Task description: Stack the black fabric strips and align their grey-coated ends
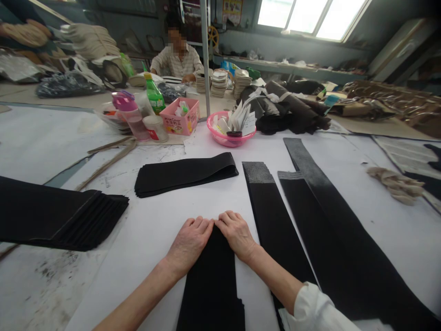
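My left hand [190, 242] and my right hand [236, 234] lie side by side, palms down, on the far end of a black fabric strip [211, 285] that runs toward me on the white table [165, 220]. The fingers of both hands are curled over the strip's end, pressing it flat. A folded stack of black strips [184, 173] lies just beyond my hands. Three long black strips [275, 216] lie to the right of my right hand.
A big pile of black folded pieces [58, 216] lies at the left. A pink bowl [230, 131], pink box [179, 117], green bottle [154, 94] and jars stand behind. A tan rag [396, 184] lies right. A person [177, 57] sits at the far side.
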Demonstrator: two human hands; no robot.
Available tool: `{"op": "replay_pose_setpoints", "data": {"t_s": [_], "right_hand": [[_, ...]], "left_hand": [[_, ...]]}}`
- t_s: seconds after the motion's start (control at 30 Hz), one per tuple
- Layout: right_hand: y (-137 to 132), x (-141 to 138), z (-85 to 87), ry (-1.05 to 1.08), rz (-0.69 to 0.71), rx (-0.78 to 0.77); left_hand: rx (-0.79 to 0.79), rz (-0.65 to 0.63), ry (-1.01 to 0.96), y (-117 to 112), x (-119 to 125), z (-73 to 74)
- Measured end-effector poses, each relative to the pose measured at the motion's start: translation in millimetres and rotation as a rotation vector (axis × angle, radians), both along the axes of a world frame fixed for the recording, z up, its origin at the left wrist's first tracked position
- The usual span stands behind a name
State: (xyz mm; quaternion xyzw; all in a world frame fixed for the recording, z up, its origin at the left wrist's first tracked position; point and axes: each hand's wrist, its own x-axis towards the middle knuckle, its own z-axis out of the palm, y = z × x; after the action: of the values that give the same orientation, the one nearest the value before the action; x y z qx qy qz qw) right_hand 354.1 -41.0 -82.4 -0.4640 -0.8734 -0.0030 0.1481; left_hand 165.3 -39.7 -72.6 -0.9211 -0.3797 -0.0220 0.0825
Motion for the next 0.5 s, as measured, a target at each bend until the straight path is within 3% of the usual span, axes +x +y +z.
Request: {"op": "replay_pose_setpoints", "data": {"t_s": [0.2, 0.5], "right_hand": [[4.4, 20.6, 3.1, 0.026, 0.037, -0.015], [0.4, 19.6, 1.1, 0.019, 0.024, 0.028]], "left_hand": [[-0.037, 0.022, -0.020, 1.3, -2.6, 0.2], [-0.049, -0.001, 0.015, 2.4, 4.3, 5.1]]}}
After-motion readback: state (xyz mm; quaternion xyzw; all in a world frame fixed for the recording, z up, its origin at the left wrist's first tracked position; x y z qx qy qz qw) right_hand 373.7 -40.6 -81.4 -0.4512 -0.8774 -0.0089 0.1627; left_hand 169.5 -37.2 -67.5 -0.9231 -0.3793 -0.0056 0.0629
